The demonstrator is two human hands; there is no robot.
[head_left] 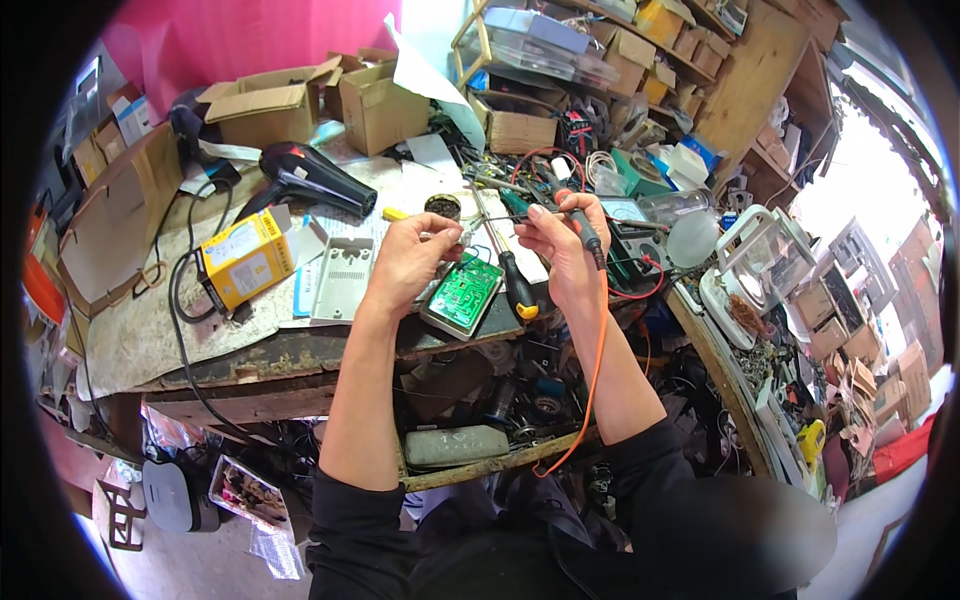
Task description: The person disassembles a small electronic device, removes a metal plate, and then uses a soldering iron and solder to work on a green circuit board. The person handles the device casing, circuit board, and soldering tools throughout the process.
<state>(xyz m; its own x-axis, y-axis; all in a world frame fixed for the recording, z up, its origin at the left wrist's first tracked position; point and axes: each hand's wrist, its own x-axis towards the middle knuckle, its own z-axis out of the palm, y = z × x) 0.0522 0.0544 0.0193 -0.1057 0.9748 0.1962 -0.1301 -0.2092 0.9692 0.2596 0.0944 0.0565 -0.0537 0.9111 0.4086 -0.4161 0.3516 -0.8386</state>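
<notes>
My right hand (562,240) is wrapped round a soldering iron (590,236) with an orange and black handle. Its tip end points away from me, and an orange cord hangs down past my forearm. The thumb and fingertips of that hand also pinch a thin dark strand (500,218) reaching left. My left hand (412,258) is closed in a pinch over a green circuit board (466,292); what sits between its fingertips is too small to name. The board lies in a light casing at the bench edge. Between my hands rests a black and yellow screwdriver (518,288).
A grey plastic cover (343,280), a yellow box (246,258) and a black hair dryer (318,180) lie left. Behind the board stands a small round tin (442,206). A multimeter (640,240) with red leads sits right. Below is an open drawer (458,446) of parts.
</notes>
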